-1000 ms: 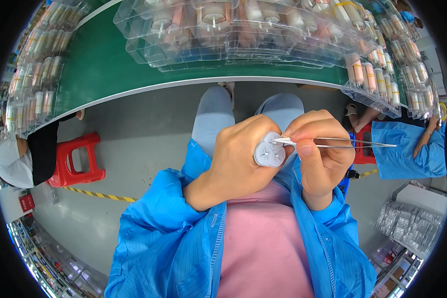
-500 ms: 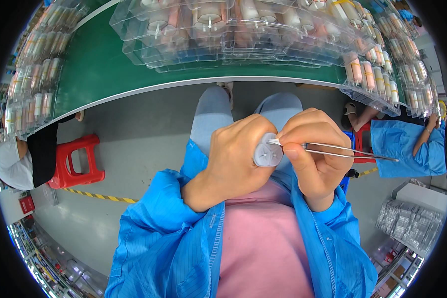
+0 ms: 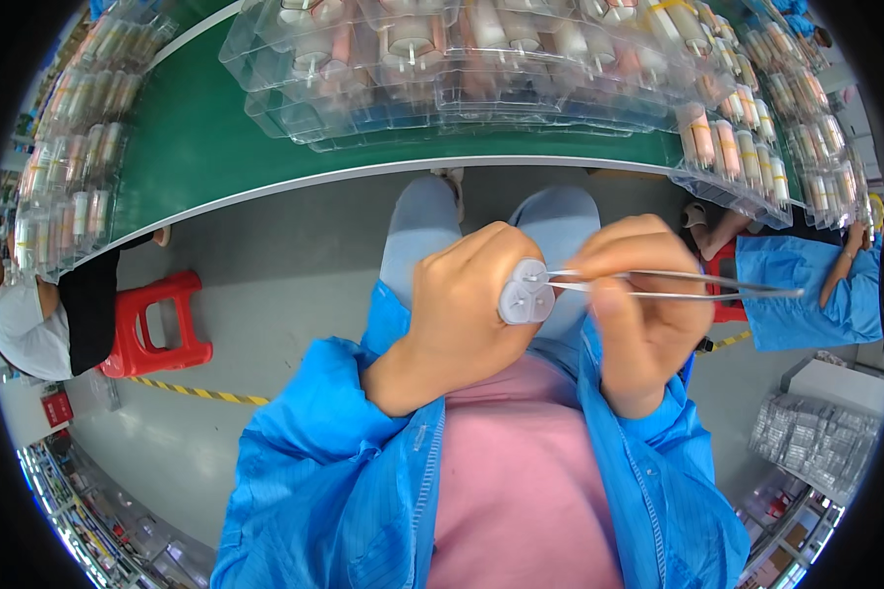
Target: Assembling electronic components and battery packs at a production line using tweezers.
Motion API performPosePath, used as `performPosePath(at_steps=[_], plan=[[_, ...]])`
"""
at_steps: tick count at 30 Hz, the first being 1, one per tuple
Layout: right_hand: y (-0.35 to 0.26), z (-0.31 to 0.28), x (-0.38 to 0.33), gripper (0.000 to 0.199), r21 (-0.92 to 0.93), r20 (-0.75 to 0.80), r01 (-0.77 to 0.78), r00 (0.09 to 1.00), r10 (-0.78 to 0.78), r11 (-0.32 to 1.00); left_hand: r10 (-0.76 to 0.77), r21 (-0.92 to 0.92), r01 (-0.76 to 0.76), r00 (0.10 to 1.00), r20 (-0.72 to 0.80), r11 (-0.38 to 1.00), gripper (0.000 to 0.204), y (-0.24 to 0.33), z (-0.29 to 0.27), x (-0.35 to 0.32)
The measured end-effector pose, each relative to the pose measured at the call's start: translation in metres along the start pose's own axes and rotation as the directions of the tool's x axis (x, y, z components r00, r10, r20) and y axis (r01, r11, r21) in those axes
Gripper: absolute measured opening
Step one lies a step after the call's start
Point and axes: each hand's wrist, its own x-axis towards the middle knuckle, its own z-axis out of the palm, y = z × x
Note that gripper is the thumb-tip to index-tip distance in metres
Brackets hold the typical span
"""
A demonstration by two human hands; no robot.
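My left hand point(image 3: 467, 314) is closed round a small bundle of parts with a pale, translucent, three-lobed end point(image 3: 526, 293) facing up beside my thumb. Small white pins stand in its lobes; the rest of it is hidden in my fist. Metal tweezers point(image 3: 702, 285) are pinched in my right hand point(image 3: 643, 304), which is somewhat blurred. Their tips reach the upper right lobe, but whether they grip a pin I cannot tell. Both hands are above my lap, short of the table edge.
Stacked clear plastic trays point(image 3: 393, 88) holding pink and white cylinders stand on the green table point(image 3: 187, 128). More filled trays line both sides. A red stool point(image 3: 157, 324) and a seated person are at the left; another person in blue point(image 3: 796, 294) sits at the right.
My right hand has drawn slightly right and back from the three-lobed end, taking the tweezers along. The left hand has barely moved.
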Motion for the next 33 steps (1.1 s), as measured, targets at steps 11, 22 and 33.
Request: performPosePath(at_steps=[11, 22, 33], plan=[[0.005, -0.002, -0.014, 0.015, 0.316, -0.053, -0.125, 0.987, 0.149, 0.940, -0.045, -0.230, 0.046, 0.999, 0.009, 0.972, 0.027, 0.006, -0.003, 0.004], [0.007, -0.002, -0.019, 0.019, 0.298, 0.028, -0.033, 0.999, 0.026, 0.954, -0.082, -0.247, 0.092, 0.995, 0.051, 0.965, 0.029, 0.005, -0.005, 0.004], [0.020, 0.002, -0.013, 0.017, 0.357, -0.067, -0.137, 0.983, 0.171, 0.924, -0.143, -0.342, 0.157, 0.987, 0.068, 0.926, 0.044, -0.005, 0.008, -0.002]])
